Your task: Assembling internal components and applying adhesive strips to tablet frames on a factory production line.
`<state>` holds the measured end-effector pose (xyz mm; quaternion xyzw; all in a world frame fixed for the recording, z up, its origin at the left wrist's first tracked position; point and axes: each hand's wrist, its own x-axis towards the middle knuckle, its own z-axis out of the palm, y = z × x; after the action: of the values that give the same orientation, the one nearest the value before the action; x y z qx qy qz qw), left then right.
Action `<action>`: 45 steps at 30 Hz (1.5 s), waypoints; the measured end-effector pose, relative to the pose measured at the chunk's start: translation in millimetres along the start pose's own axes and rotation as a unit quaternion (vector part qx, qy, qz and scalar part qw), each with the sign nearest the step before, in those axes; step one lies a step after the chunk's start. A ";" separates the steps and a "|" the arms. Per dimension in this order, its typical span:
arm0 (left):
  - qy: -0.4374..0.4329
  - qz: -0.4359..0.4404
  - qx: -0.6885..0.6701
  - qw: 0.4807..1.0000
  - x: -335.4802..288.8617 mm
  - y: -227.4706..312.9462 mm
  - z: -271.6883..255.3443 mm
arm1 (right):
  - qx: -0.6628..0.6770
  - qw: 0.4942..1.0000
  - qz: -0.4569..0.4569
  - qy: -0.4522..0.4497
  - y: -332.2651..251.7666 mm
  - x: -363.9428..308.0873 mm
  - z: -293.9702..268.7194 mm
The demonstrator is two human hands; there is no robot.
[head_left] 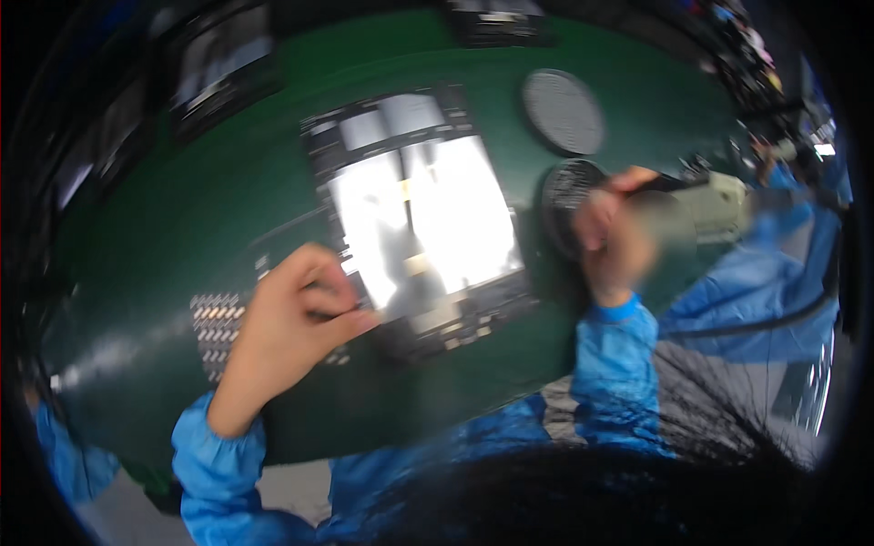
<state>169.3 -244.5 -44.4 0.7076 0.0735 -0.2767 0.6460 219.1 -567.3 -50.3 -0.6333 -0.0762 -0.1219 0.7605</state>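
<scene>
A black panel with bright, shiny rectangular plates (464, 205) lies on the green table, its surface reflecting strongly. My left hand (296, 314) is at the panel's lower left edge, fingers curled in and thumb close to them. Anything pinched there is too small to make out. Over the right edge of a black round dish (566, 196) is my right hand (619, 237), its fingers bent together and blurred. What they hold, if anything, cannot be seen. Small dark and pale pieces (217, 332) lie in rows left of my left wrist.
A grey round disc (564, 111) lies beyond the black dish. Further black panels (223, 59) stand along the far left, and another (499, 20) is at the far edge. To the right are a pale green device (719, 209) and blue cloth (756, 300).
</scene>
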 end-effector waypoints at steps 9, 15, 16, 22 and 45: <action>-0.020 0.003 0.002 1.000 -7.0 10.2 -1.9 | 0.193 0.967 0.004 -0.164 -38.9 -23.5 113.6; -0.023 0.029 -0.003 0.999 -12.0 6.1 -8.4 | 0.014 0.979 0.030 -0.203 -31.2 -47.6 153.0; -0.025 0.024 -0.006 0.999 -12.4 6.5 -8.8 | -0.024 0.977 0.029 -0.210 -28.9 -49.9 154.7; -0.029 0.044 -0.005 0.999 -16.4 1.7 -11.0 | -0.021 0.977 0.052 -0.205 -25.9 -57.5 155.2; -0.008 0.179 0.090 0.980 -30.9 18.5 -13.7 | 0.116 0.976 0.059 -0.173 -44.5 -55.6 153.4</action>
<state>156.1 -226.4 -13.1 0.7625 -0.0845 -0.1674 0.6192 159.1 -419.3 5.2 -0.5559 -0.1829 0.0447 0.8096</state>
